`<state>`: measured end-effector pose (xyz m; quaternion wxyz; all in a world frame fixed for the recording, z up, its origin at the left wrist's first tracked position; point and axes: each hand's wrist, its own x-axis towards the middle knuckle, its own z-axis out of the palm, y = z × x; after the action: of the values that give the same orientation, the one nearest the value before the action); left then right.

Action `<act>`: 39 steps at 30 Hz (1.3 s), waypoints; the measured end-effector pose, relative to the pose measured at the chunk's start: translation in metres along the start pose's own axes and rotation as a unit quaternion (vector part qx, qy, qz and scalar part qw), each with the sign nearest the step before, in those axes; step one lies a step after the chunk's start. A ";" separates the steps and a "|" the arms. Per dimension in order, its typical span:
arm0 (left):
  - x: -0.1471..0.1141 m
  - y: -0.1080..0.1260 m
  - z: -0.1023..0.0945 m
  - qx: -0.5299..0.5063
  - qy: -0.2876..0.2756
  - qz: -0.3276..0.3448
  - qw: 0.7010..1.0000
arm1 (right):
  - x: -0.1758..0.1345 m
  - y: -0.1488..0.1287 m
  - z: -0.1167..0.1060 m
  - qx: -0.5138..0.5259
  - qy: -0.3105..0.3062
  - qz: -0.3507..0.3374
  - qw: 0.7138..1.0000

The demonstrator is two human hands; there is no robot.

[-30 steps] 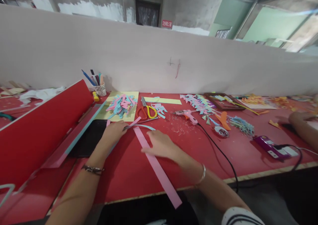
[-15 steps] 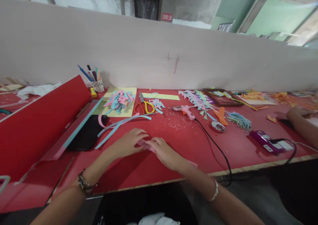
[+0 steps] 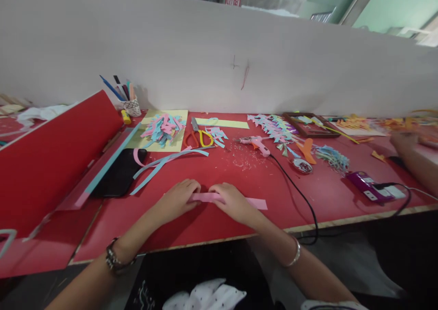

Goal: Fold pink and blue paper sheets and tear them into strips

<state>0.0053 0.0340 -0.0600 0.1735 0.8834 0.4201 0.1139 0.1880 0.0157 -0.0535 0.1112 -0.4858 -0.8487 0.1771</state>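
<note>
A pink paper strip [image 3: 205,197] stretches between my two hands just above the red table [image 3: 219,225]. My left hand [image 3: 178,200] pinches it with thumb and fingers at the left. Gripping it farther right is my right hand [image 3: 234,203]; the strip's pale end sticks out beyond that hand. Long blue and pink paper strips [image 3: 160,166] lie past my left hand, close to a black phone-like slab [image 3: 118,175]. Yellow-and-red-handled scissors [image 3: 199,136] rest behind the hands, beside small cut paper pieces [image 3: 216,136].
A pink glue gun [image 3: 255,143] trails its black cord across the table at right, near a purple power box [image 3: 369,187]. Cut paper [image 3: 163,128] is piled on a yellow sheet. A red board [image 3: 61,150] leans at left. Another person's arm [image 3: 417,159] reaches in at right.
My hands have drawn somewhat apart, and the pink strip between them now lies straighter and shows more. My view has tilted down slightly. The other person's arm has shifted.
</note>
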 end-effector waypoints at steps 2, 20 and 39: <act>-0.002 0.003 -0.001 0.030 -0.001 0.004 1.000 | 0.002 0.002 -0.004 -0.051 0.011 -0.017 0.999; -0.029 0.014 0.021 0.228 0.115 0.063 0.965 | -0.003 0.000 0.015 -0.138 0.023 -0.128 0.982; -0.033 0.011 0.020 0.052 0.131 -0.131 0.981 | 0.013 0.014 0.008 -0.153 -0.027 -0.137 0.978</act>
<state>-0.0006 -0.0022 -0.0760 0.0844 0.8059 0.5568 0.1827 0.1896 0.0321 -0.0667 0.0361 -0.3713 -0.9269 0.0416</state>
